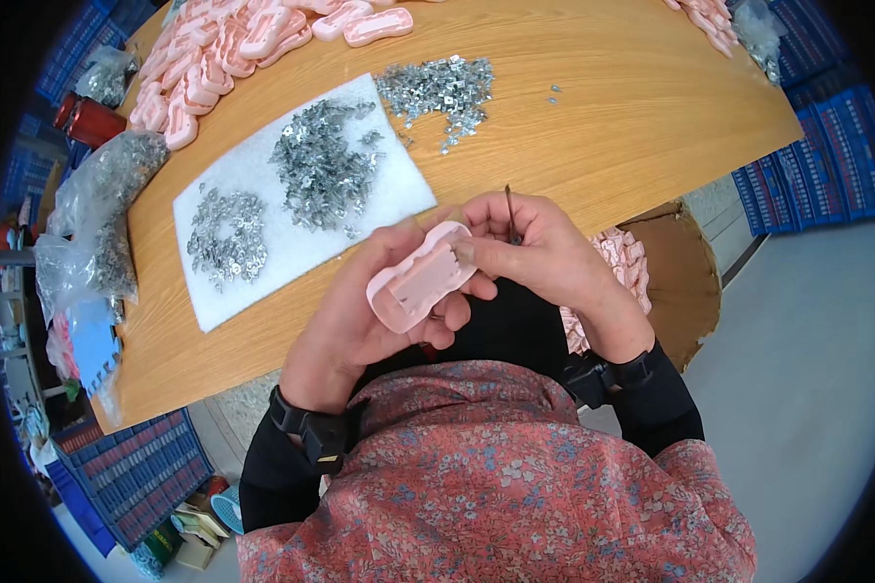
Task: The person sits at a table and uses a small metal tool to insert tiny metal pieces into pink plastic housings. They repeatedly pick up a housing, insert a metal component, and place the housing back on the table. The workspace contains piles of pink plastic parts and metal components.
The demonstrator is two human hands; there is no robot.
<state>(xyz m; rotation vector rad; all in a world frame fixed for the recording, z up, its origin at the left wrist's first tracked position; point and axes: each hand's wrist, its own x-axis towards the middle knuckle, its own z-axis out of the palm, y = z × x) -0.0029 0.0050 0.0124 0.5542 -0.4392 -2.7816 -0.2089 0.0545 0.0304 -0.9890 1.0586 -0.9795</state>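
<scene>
My left hand (345, 306) is closed around a pale pink plastic shell (413, 287), an elongated casing with its hollow inside facing up. The right hand (559, 262) grips a thin dark pointed tool (509, 209), tip upward; its exact kind is hard to make out. My right thumb presses on the far right end of the shell. Beyond the hands lies a white padded sheet (399, 185) bearing two heaps of small metal pieces, a larger heap (326, 160) and a flatter heap (226, 233). Another metal heap (442, 92) sits directly on the wooden table (603, 117).
Many pink shells (233, 44) are piled at the far left, more (705, 19) at the far right. Clear bags of metal parts (107, 214) line the left edge. A cardboard box (676, 282) with pink pieces stands below the table at right; blue crates (826, 165) stand beyond.
</scene>
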